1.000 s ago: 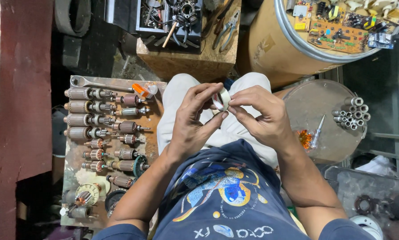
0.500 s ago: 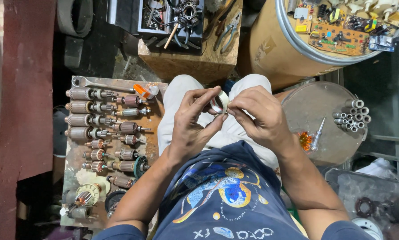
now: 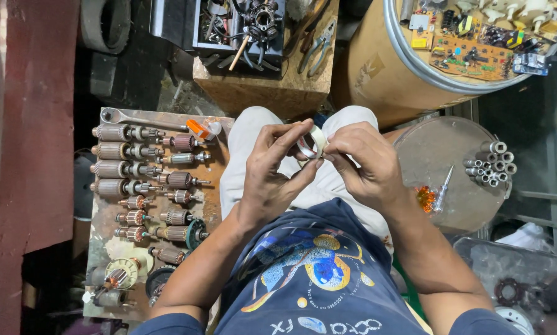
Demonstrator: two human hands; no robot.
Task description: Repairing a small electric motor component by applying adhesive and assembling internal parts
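Both hands meet over my lap: my left hand (image 3: 272,170) pinches a small pale roll of tape (image 3: 312,144) between thumb and fingertips, closed on its rim, and my right hand (image 3: 365,164) is closed on the roll's other edge, fingertips at the tape's surface. The roll sits between the two hands, held clear of my knees. I cannot tell whether a free end has been lifted; no strip hangs from it and nothing here looks wrapped, so I judge the taping barely begun.

Left of my left hand lies a rusty board (image 3: 213,186) with rows of motor armatures (image 3: 120,167), a spanner (image 3: 135,118) along its far edge and an orange-and-white tube (image 3: 201,129) beside it. Right of my right hand a round metal lid (image 3: 440,149) carries a screwdriver (image 3: 443,191) and a cluster of short metal sleeves (image 3: 492,162). Beyond the hands stand a wooden block (image 3: 260,87) with pliers (image 3: 318,43) and a drum (image 3: 384,68) topped with circuit boards (image 3: 471,53).
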